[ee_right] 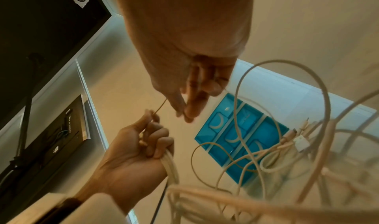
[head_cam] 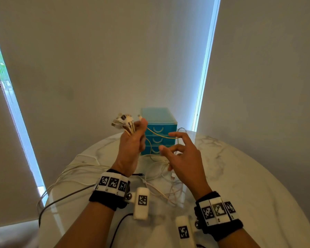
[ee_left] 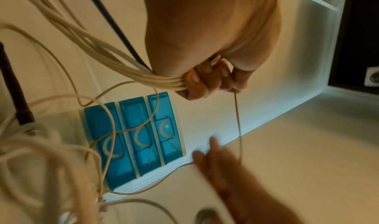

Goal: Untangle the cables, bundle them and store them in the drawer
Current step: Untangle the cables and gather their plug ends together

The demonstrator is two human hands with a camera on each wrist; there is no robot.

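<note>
A bundle of cream-white cables (head_cam: 128, 125) is gripped in the left hand (head_cam: 131, 145), which is raised above the bench (head_cam: 240, 176) with its fingers (ee_left: 202, 80) curled fast round the strands. The connector ends are fanned out above the fist, pointing up and to the left; the long axis of the gripped section is roughly upright. Below the fist the strands are seen to trail down and left onto the bench, where loose loops (head_cam: 75, 173) are spread, one dark cable (ee_left: 115, 24) among them.

A single thin yellowish cable (head_cam: 161, 135) is run from the left fist rightward, nearly level, to the right hand (head_cam: 183, 156). The right hand is held just beside the left, its fingers (head_cam: 177, 135) spread and loosely bent. In the right wrist view the strand appears to be pinched at the fingertips, though blur prevents certainty. A further tangle of pale cables (head_cam: 168, 187) is lying on the bench beneath both hands.

Behind the hands a blue three-drawer unit (head_cam: 159, 133) is standing upright on the bench, all drawers closed, crescent handles facing the person. The thin cable is looped across its front.
</note>
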